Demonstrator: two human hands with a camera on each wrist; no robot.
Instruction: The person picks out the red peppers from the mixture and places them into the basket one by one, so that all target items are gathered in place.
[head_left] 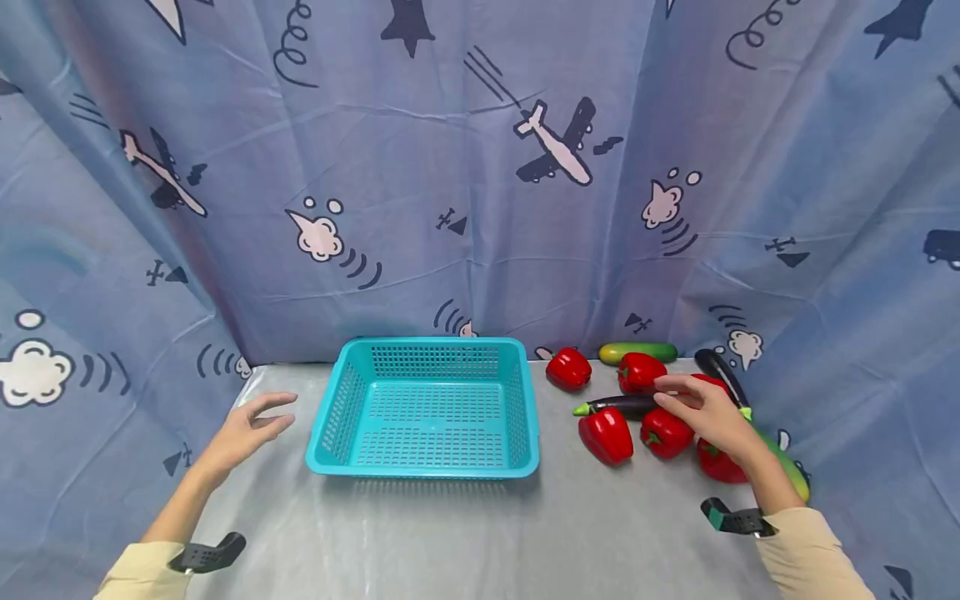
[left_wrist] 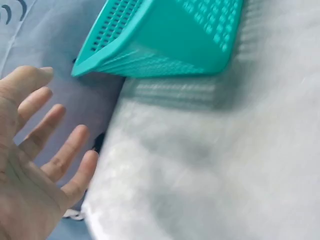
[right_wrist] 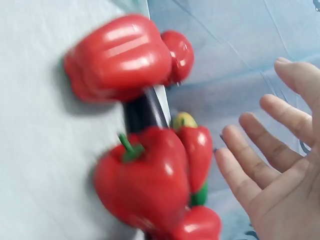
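Observation:
My left hand (head_left: 251,433) hovers left of a turquoise plastic basket (head_left: 423,472), fingers apart and touching nothing. In the left wrist view, the spread fingers of that hand (left_wrist: 45,155) stand apart from the basket's corner. My right hand (head_left: 712,417) is held above a group of vegetables, its fingers loosely extended and holding nothing. Below and around it lie several red bell peppers (head_left: 606,436) and a dark eggplant (head_left: 628,406). The right wrist view shows a red bell pepper (right_wrist: 142,175) with a green stem, apart from the open palm.
A green-and-yellow cucumber-like vegetable (head_left: 637,352) lies at the back, and a similar one (head_left: 789,475) at the far right. Another dark eggplant (head_left: 722,373) leans by the patterned blue curtain (head_left: 480,208). A whitish cover lies over the table (head_left: 450,542).

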